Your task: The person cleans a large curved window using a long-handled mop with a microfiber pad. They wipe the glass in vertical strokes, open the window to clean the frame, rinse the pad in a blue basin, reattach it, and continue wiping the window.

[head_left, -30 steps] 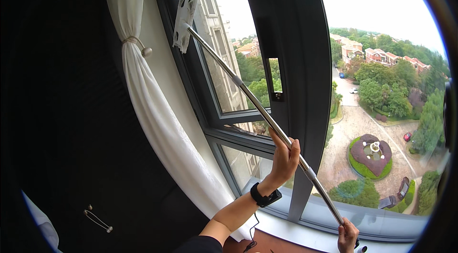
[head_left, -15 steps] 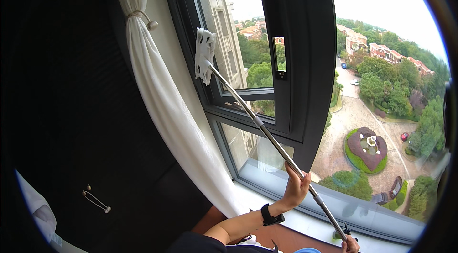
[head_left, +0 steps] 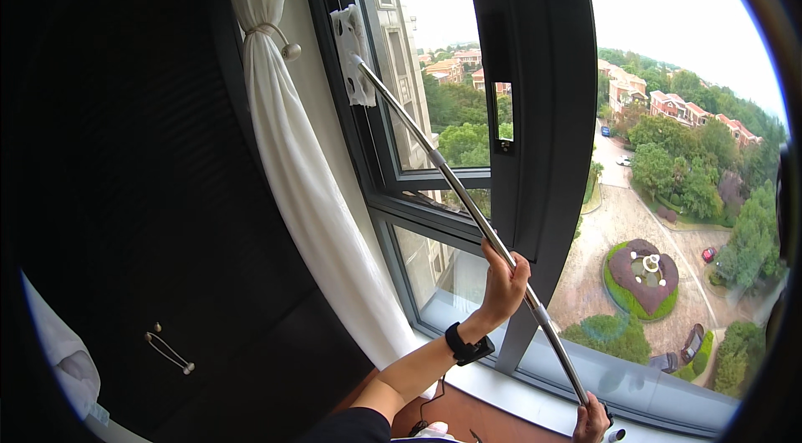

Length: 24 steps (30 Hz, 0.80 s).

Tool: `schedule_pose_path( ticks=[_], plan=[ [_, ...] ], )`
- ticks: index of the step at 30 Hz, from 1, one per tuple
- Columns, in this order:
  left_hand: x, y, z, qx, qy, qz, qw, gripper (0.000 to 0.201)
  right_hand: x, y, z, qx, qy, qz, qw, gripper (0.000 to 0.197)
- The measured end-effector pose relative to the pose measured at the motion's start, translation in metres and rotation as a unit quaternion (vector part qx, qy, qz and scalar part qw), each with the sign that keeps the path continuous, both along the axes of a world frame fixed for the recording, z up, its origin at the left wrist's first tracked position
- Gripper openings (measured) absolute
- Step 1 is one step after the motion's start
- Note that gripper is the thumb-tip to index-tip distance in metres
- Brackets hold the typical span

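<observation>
A flat mop with a long metal pole (head_left: 462,195) slants from the lower right up to the window. Its head, wrapped in a white cloth (head_left: 354,54), lies against the dark window frame (head_left: 380,138) at the left side of the glass. My left hand (head_left: 506,282) is closed round the pole below its middle, and a black band is on that wrist. Lower down, at the pole's bottom end, my right hand (head_left: 591,420) grips it, partly cut off by the picture's lower edge.
A white curtain (head_left: 305,175), tied back with a cord, hangs just left of the window. Below the glass runs a white sill (head_left: 501,393), with a reddish-brown surface (head_left: 476,426) in front of it. A dark panel with a handle (head_left: 171,351) fills the left.
The cloth-covered mop head has slid upward along the left window frame. Both my hands have moved up and slightly left with the pole. The view has shifted a little.
</observation>
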State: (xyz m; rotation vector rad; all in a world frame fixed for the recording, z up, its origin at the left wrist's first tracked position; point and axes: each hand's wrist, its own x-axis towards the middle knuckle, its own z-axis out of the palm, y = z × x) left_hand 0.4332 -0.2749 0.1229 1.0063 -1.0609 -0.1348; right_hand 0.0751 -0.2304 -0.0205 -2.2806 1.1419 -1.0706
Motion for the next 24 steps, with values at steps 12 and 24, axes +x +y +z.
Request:
schedule_pose_path(
  ticks=[12,24],
  plan=[
    [0.125,0.007,0.16,-0.03,-0.059,0.014,0.998,0.043,0.154,0.012,0.089,-0.004,-0.179,0.122,0.976,0.027],
    [0.195,0.001,0.284,0.0,-0.124,0.072,0.99,0.028,0.229,-0.038,0.154,0.226,-0.212,0.319,0.896,0.063]
  ],
)
